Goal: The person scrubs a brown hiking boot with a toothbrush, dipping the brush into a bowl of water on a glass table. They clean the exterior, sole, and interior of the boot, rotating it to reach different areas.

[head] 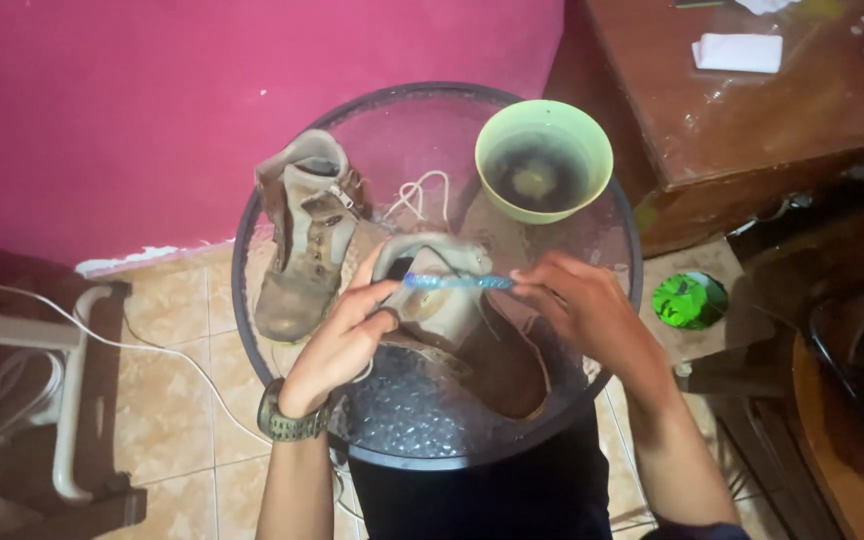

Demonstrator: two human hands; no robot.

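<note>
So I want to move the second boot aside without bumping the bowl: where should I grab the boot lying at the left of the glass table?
Probably by the open ankle collar of the boot, coming from the left rim of the table. The collar gapes toward the wall, offering an edge to pinch, and that side is away from the green bowl and both hands.

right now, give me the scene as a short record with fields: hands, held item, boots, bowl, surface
left hand: fingers pinch one end of the blue stick, watch on the wrist
right hand: fingers hold the other end
held item: thin blue stick, level, above the near boot
near boot: brown, under both hands
far boot: brown, stands apart to the left, zip side showing
bowl: green bowl with dark liquid, behind the hands
surface: round glass table, dark rim
</note>
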